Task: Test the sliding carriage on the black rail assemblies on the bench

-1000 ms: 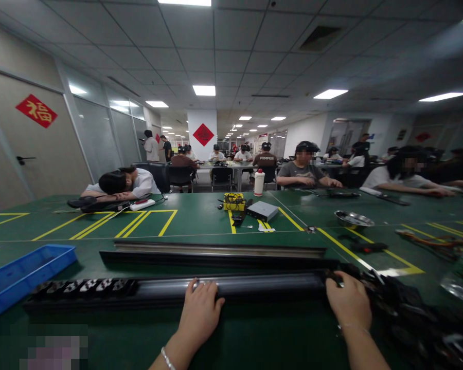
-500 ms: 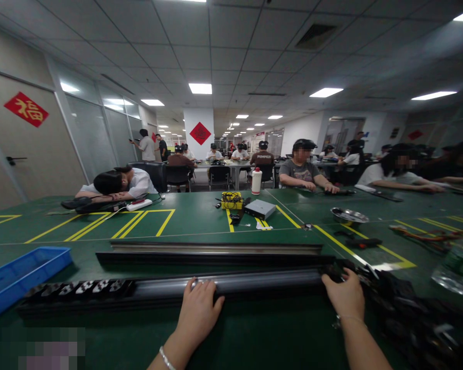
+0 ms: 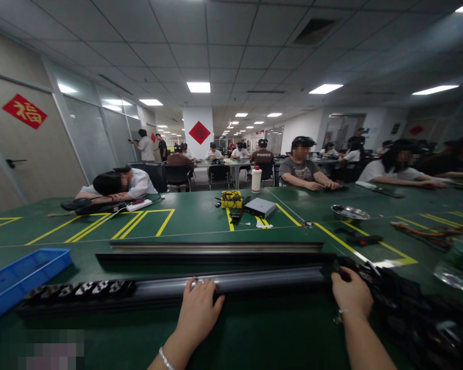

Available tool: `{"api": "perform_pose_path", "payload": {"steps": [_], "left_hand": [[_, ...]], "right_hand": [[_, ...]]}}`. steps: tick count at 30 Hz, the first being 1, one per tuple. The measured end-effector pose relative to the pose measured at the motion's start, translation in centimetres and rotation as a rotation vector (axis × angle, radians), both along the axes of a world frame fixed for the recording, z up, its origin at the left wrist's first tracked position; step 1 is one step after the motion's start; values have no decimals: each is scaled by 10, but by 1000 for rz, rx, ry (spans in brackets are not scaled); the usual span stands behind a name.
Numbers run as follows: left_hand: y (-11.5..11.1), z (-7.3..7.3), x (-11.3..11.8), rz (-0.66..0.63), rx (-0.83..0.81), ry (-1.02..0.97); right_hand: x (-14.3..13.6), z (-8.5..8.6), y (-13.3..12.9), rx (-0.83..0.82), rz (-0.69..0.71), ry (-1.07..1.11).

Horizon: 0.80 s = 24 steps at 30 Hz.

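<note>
A long black channel-shaped rail [image 3: 247, 280] lies across the green table in front of me. Several black parts with shiny metal faces [image 3: 83, 289] sit in a row inside its left end. My left hand [image 3: 200, 304] grips the rail near its middle, fingers bent over the near wall and thumb on the near side. Beyond the rail's right end, my right hand [image 3: 353, 293] has thumb and fingers closed around a small dark part [image 3: 335, 268], mostly hidden. A heap of similar black parts [image 3: 420, 308] lies right beside that hand.
Behind the rail lie more long rails [image 3: 216, 257]. A blue tray [image 3: 31, 267] stands at left, a plastic bottle [image 3: 459, 262] at right. Farther back are a metal bowl [image 3: 349, 213], a grey box [image 3: 260, 207] and a yellow block with cables [image 3: 232, 199]. Several people sit around the tables.
My right hand has shifted slightly right, away from the rail's end towards the heap. My left hand stays in place on the rail.
</note>
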State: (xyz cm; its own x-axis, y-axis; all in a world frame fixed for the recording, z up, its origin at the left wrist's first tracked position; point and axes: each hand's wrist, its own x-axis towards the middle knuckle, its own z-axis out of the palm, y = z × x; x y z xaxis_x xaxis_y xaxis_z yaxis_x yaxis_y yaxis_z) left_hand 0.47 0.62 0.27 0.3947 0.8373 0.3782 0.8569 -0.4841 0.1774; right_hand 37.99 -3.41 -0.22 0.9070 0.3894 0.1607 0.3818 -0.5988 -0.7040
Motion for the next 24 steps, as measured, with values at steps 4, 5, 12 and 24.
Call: {"api": "perform_pose_path", "payload": {"steps": [4,5,12,24], "left_hand": [[-1,0,0,3,-4,-15],[-1,0,0,5,-7,-17],[-3,2,1,2,-5,-28],[-4,0,-3,-44,17,-93]], "right_hand": [[0,3,-1,-4,-3,-16],[1,2,-2,4,-3,-21],[9,-9,1,145,1,-68],[-17,-7,6,94,69,-283]]}}
